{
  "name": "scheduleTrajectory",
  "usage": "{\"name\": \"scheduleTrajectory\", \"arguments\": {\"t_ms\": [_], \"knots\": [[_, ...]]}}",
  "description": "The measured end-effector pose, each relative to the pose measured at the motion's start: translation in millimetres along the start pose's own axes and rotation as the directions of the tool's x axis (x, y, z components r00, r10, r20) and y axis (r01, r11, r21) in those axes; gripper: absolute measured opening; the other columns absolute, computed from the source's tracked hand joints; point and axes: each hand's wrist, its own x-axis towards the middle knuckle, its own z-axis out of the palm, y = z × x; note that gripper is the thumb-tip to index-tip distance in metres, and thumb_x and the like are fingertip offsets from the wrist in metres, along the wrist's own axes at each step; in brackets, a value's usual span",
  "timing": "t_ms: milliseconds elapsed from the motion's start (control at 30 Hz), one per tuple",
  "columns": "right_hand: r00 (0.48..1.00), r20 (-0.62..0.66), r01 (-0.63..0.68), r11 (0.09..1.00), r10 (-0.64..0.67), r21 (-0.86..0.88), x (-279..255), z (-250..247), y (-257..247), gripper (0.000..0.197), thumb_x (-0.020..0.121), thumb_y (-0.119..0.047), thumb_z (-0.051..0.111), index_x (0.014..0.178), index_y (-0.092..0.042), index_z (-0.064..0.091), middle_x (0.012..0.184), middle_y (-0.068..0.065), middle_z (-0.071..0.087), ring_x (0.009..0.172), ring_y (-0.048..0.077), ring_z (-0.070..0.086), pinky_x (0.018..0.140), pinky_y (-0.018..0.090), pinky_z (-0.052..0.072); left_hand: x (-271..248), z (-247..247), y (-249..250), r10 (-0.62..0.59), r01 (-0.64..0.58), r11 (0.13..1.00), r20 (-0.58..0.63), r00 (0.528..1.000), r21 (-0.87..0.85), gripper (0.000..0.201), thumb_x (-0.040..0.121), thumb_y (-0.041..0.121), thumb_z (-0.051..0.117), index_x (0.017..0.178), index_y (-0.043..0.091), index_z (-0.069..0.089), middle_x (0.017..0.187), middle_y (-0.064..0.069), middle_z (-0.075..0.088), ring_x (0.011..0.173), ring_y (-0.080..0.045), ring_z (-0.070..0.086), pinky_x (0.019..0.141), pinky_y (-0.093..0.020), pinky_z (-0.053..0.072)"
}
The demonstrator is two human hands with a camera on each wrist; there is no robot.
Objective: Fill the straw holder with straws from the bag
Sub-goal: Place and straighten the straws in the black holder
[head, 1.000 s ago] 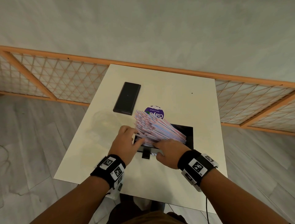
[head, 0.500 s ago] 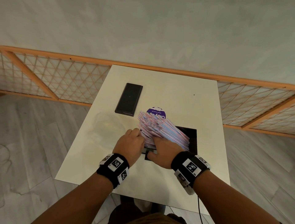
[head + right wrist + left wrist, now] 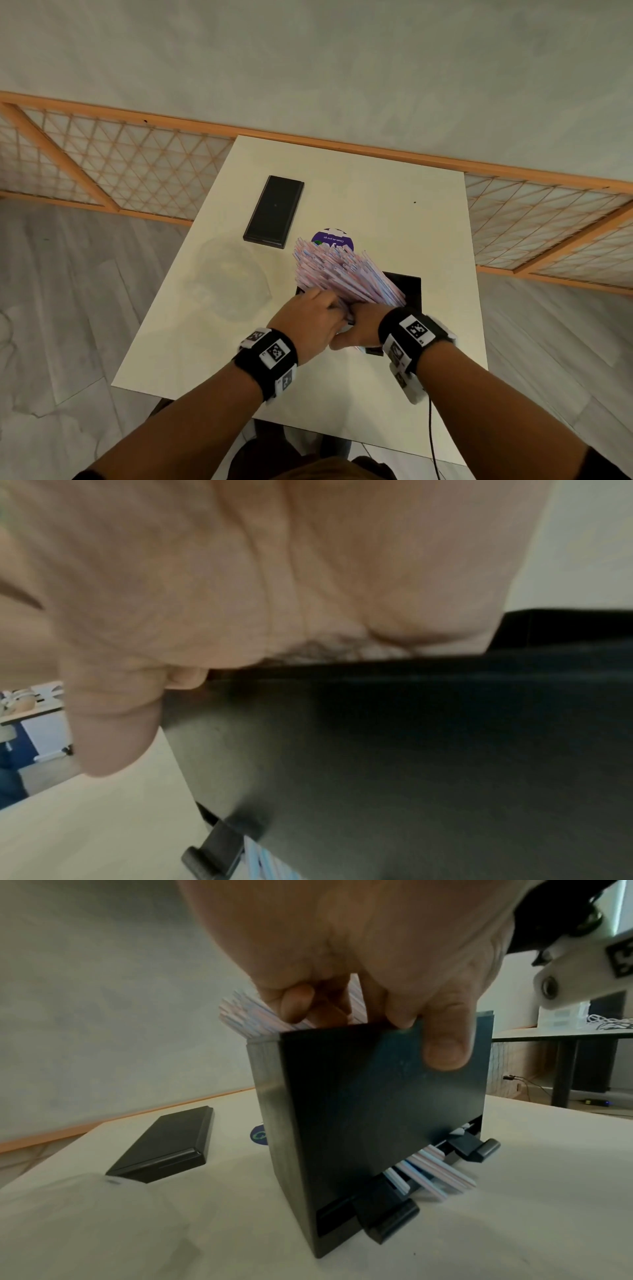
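Note:
A black straw holder (image 3: 409, 291) stands on the white table (image 3: 376, 192). A thick bunch of pink and blue wrapped straws (image 3: 339, 270) sticks out of its top and leans away to the left. My left hand (image 3: 310, 315) is at the near rim; in the left wrist view its fingers (image 3: 294, 1007) curl over the rim into the straws (image 3: 246, 1015) and its thumb presses the holder's front wall (image 3: 359, 1110). A few straws (image 3: 431, 1172) poke out of the bottom slot. My right hand (image 3: 363, 322) lies beside it, palm (image 3: 274, 574) on the rim (image 3: 411, 674), fingers hidden.
A flat black lid (image 3: 274, 212) lies at the back left of the table. A round purple label (image 3: 332, 238) shows behind the straws. A crumpled clear bag (image 3: 229, 277) sits left of the holder. A wooden lattice screen (image 3: 137, 171) runs behind the table.
Both hands have closed in on the near rim of the holder until they touch. The left hand slid right onto the base of the straws, and the bunch is packed tighter.

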Motion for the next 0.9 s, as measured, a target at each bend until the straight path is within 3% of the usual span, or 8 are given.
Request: {"name": "scheduleTrajectory", "arguments": {"t_ms": [67, 167, 300, 433, 500, 733, 900], "knots": [[1.000, 0.027, -0.013, 0.999, 0.014, -0.042, 4, -5, 1, 0.071, 0.073, -0.064, 0.071, 0.132, -0.027, 0.057, 0.127, 0.001, 0.063, 0.116, 0.024, 0.059, 0.095, 0.034, 0.047, 1, 4, -4, 0.010, -0.010, 1.000, 0.006, 1.000, -0.001, 0.043, 0.100, 0.041, 0.034, 0.109, 0.027, 0.073, 0.110, 0.004, 0.065, 0.098, -0.024, 0.056, 0.084, -0.041, 0.051], [0.995, 0.088, -0.037, 0.996, 0.044, -0.085, 11, -7, 4, 0.078, 0.061, -0.073, 0.068, 0.124, -0.028, 0.062, 0.120, 0.002, 0.065, 0.105, 0.024, 0.060, 0.089, 0.035, 0.050, -3, 1, -5, 0.024, -0.024, 1.000, -0.080, 0.996, -0.004, 0.041, 0.101, 0.044, 0.038, 0.104, 0.026, 0.075, 0.103, 0.003, 0.063, 0.092, -0.021, 0.054, 0.080, -0.036, 0.051], [0.990, 0.132, -0.045, 0.996, 0.055, -0.077, 17, -10, 7, 0.086, 0.056, -0.076, 0.066, 0.128, -0.029, 0.060, 0.122, 0.003, 0.064, 0.108, 0.026, 0.061, 0.096, 0.039, 0.050, -6, 0, -10, 0.038, -0.032, 0.998, -0.130, 0.991, 0.054, 0.039, 0.102, 0.048, 0.042, 0.107, 0.027, 0.074, 0.100, 0.004, 0.062, 0.090, -0.019, 0.053, 0.077, -0.035, 0.049], [0.998, 0.056, -0.020, 0.993, 0.027, -0.117, 20, -3, 10, 0.054, 0.066, -0.066, 0.059, 0.096, -0.022, 0.066, 0.095, 0.006, 0.071, 0.088, 0.027, 0.067, 0.077, 0.036, 0.054, -7, 2, -9, 0.021, -0.003, 0.994, -0.159, 0.987, 0.110, 0.042, 0.101, 0.052, 0.041, 0.105, 0.028, 0.075, 0.097, 0.006, 0.065, 0.088, -0.020, 0.058, 0.075, -0.035, 0.046], [1.000, -0.024, -0.008, 0.989, 0.004, -0.150, 16, 0, 13, 0.045, 0.072, -0.062, 0.057, 0.088, -0.021, 0.063, 0.083, 0.003, 0.068, 0.078, 0.025, 0.066, 0.072, 0.035, 0.055, -7, 2, -9, 0.021, 0.000, 0.991, -0.150, 0.989, 0.136, 0.042, 0.101, 0.052, 0.041, 0.105, 0.027, 0.074, 0.097, 0.006, 0.067, 0.088, -0.021, 0.060, 0.076, -0.035, 0.047], [0.974, -0.211, 0.032, 0.967, -0.086, -0.251, -3, -3, 22, 0.034, 0.082, -0.052, 0.058, 0.099, -0.022, 0.056, 0.094, 0.000, 0.064, 0.087, 0.024, 0.064, 0.070, 0.030, 0.049, -6, 1, -3, 0.010, 0.012, 0.988, -0.136, 0.991, 0.157, 0.044, 0.099, 0.056, 0.043, 0.100, 0.022, 0.071, 0.095, 0.002, 0.064, 0.086, -0.023, 0.060, 0.078, -0.038, 0.048], [0.948, -0.280, 0.084, 0.967, -0.152, -0.239, -22, -4, 23, 0.037, 0.086, -0.047, 0.059, 0.111, -0.022, 0.051, 0.109, 0.001, 0.060, 0.103, 0.027, 0.064, 0.079, 0.033, 0.048, -18, -7, -6, -0.043, 0.080, 0.987, -0.246, 0.968, 0.141, 0.035, 0.088, 0.057, 0.060, 0.089, 0.022, 0.066, 0.091, 0.002, 0.056, 0.083, -0.023, 0.057, 0.073, -0.037, 0.043]]}}
